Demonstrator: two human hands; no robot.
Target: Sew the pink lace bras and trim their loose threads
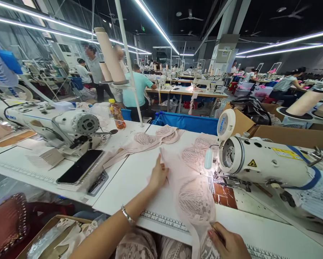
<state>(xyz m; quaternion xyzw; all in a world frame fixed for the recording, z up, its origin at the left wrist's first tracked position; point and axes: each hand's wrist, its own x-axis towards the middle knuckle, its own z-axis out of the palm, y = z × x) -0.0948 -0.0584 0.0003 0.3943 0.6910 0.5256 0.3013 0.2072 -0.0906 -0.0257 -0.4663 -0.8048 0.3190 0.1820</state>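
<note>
A pale pink lace bra (195,201) lies stretched over the white sewing table (139,180), running from the needle area toward me. My left hand (158,175) presses on its far edge, fingers together around the fabric. My right hand (227,242) pinches the near end at the table's front edge. A white industrial sewing machine (261,162) stands just right of the garment, its lit needle area (217,174) beside the cup.
More pink bras (153,138) lie farther back on the table. A second sewing machine (69,127), a black phone (80,166) and an orange drink bottle (117,114) stand to the left. Cardboard boxes (285,133) sit at right; other workers sit at distant stations.
</note>
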